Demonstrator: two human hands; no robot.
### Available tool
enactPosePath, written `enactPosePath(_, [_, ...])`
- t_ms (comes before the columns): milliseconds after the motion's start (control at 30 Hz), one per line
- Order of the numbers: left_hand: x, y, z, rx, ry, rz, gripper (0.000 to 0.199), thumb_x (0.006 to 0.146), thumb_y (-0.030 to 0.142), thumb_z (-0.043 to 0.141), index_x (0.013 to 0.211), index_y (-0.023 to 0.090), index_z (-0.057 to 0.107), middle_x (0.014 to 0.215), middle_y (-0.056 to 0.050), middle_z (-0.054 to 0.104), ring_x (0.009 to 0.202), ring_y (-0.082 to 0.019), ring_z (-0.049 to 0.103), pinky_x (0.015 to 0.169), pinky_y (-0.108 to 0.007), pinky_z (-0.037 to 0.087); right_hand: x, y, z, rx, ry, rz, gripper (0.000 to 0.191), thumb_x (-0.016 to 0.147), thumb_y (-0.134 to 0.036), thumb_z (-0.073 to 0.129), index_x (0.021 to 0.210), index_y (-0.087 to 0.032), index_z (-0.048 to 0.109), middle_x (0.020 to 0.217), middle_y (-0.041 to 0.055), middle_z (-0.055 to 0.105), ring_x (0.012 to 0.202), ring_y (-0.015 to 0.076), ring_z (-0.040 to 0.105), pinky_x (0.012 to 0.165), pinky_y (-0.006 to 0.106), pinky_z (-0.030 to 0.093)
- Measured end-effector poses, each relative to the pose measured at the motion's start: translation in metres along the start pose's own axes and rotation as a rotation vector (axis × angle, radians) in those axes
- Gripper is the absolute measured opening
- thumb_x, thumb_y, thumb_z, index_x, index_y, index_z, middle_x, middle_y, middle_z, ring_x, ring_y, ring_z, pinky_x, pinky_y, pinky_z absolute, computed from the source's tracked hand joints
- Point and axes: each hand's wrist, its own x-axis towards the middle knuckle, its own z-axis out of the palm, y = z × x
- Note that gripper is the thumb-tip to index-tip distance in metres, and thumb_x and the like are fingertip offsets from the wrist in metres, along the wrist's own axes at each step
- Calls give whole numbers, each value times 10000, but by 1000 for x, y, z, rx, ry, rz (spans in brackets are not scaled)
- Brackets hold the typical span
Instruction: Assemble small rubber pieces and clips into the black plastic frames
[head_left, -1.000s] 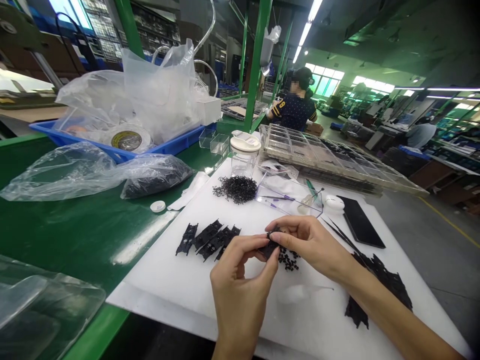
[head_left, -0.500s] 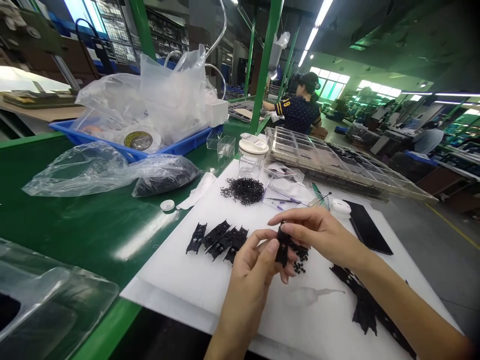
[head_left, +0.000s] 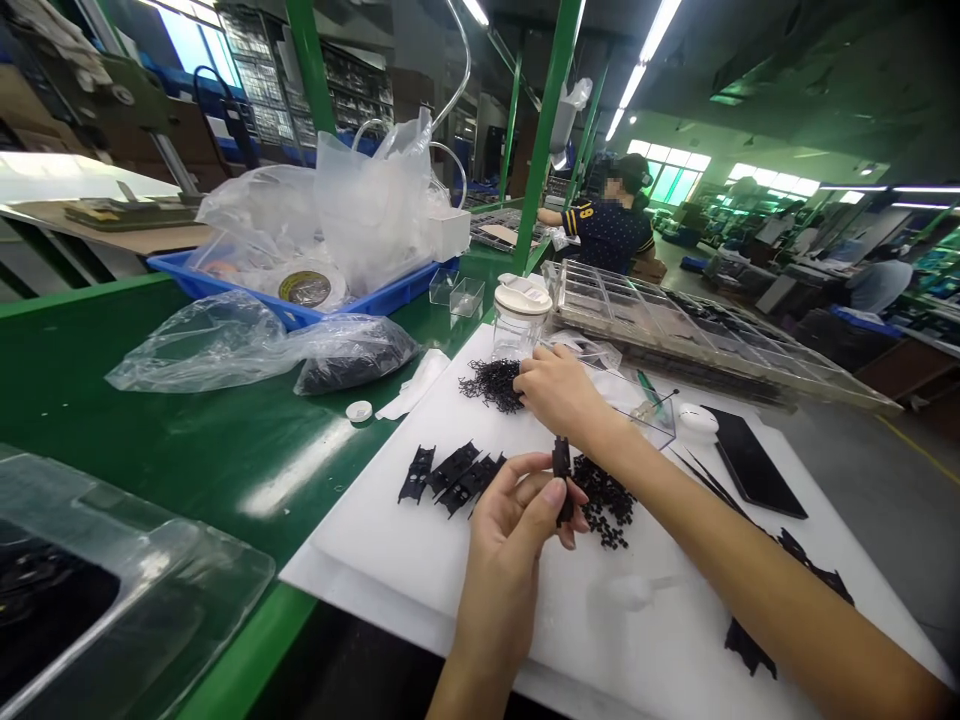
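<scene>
Left hand: left hand (head_left: pixel 517 515) up close, grip pinched on a small black plastic piece (head_left: pixel 561 480), held upright between thumb and fingers above the white board (head_left: pixel 450 560).
Black piece: off the bench, just above the loose heap of tiny black bits (head_left: pixel 607 492).
Finished row: black clips (head_left: pixel 452 472) laid side by side on the board, just left of the held piece.
Right side: more flat black parts (head_left: pixel 787 590) scattered beside the right forearm.
Right hand: right hand (head_left: pixel 559 390) stretched forward, fingers down on the pile of thin black rings (head_left: pixel 491 382); whether the grip has closed on one, cannot tell.
Beyond: clear jar with white lid (head_left: pixel 520 315) right behind the pile, compartment tray (head_left: pixel 675 325) further right.
Left of board: plastic bags (head_left: pixel 255 345) on the green bench (head_left: pixel 150 430), blue bin (head_left: pixel 300 300) behind.
Far: another person seated at the next station.
</scene>
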Motion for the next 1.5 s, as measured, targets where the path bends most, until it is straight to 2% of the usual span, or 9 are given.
enactPosePath(133, [0,0,-1,2,14,-7,243,921,303,731,1058,138,616,822,-40,718,678,-110,608,612,-236,434,2,3,1,45,22,27,257,958,-94,601,780,-136,782,848,119,781,866,269,647,850,406,374])
enactPosePath(367, [0,-1,-1,-14,24,-14,228,921,305,731,1024,139,613,820,-37,716,661,-103,605,604,-226,432,-6,13,-2,232,141,105,107,960,-194,701,921,-162,795,913,82,803,870,232,690,827,336,433])
enactPosePath(667, [1,-2,-2,-55,52,-12,231,900,304,759,993,133,634,795,-52,721,626,-100,604,579,-209,438,-11,13,-10,473,254,184,96,923,-210,757,842,-174,793,748,33,766,671,161,638,679,284,439])
enactPosePath(833, [0,-2,-3,-131,138,61,202,897,320,760,945,161,645,787,-34,707,603,-83,580,568,-185,438,-26,5,-19,587,212,186,63,889,-191,783,830,-188,805,747,10,777,655,147,632,661,275,461])
enactPosePath(1000, [-2,2,-3,-213,260,198,210,901,359,755,892,185,637,810,2,668,600,-66,544,574,-172,443,-44,-2,-16,664,148,200,71,882,-145,770,844,-190,809,819,13,802,703,146,671,680,266,491])
enactPosePath(1100, [-3,4,-1,-230,275,242,217,886,356,765,850,177,648,785,-1,650,576,-69,525,549,-178,431,-53,-2,-8,695,114,217,79,888,-146,757,856,-199,806,827,4,804,709,143,673,679,262,496])
enactPosePath(1367, [-3,5,2,-242,281,255,208,879,334,764,823,169,652,760,-8,649,554,-69,522,536,-177,424,-66,-2,5,692,61,270,114,880,-117,717,834,-192,789,792,9,791,686,152,650,682,273,501])
enactPosePath(1500, [-4,5,2,-244,286,253,208,875,334,764,822,169,649,756,-9,651,553,-70,521,537,-178,425,-67,-4,7,648,50,251,154,881,-76,686,937,-178,786,859,31,791,727,168,657,737,300,509])
